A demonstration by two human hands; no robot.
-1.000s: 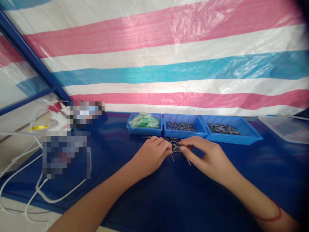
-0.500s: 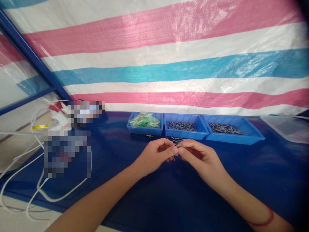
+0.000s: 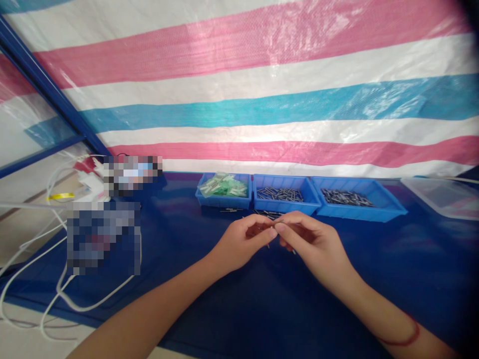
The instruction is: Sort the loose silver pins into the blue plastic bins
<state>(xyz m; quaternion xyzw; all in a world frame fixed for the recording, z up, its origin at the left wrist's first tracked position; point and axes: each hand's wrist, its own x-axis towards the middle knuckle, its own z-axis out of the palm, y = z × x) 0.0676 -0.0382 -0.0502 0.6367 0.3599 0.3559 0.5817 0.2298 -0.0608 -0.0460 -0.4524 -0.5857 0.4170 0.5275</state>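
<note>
My left hand [image 3: 242, 243] and my right hand [image 3: 316, 241] meet fingertip to fingertip above the blue table. Both are closed in a pinch on small thin metal pins [image 3: 277, 224]. Thin ends poke out below the fingers of each hand; the fingers hide most of what is held. Just behind the hands, a loose pile of dark, slim metal pins [image 3: 266, 214] lies on the table. Two or so more pins [image 3: 228, 210] rest to its left, in front of the left bin.
Three blue bins stand in a row: the left bin [image 3: 224, 202] with green and white packets [image 3: 224, 185], the middle bin [image 3: 286, 206] and right bin [image 3: 359, 213] with metal pins. White cables [image 3: 60, 294] and blurred items lie left; a clear plastic lid or tray [image 3: 441, 199] lies right.
My hands stay together at almost the same spot, while the fingers have shifted slightly. A thin end now shows under my right hand's fingers.
</note>
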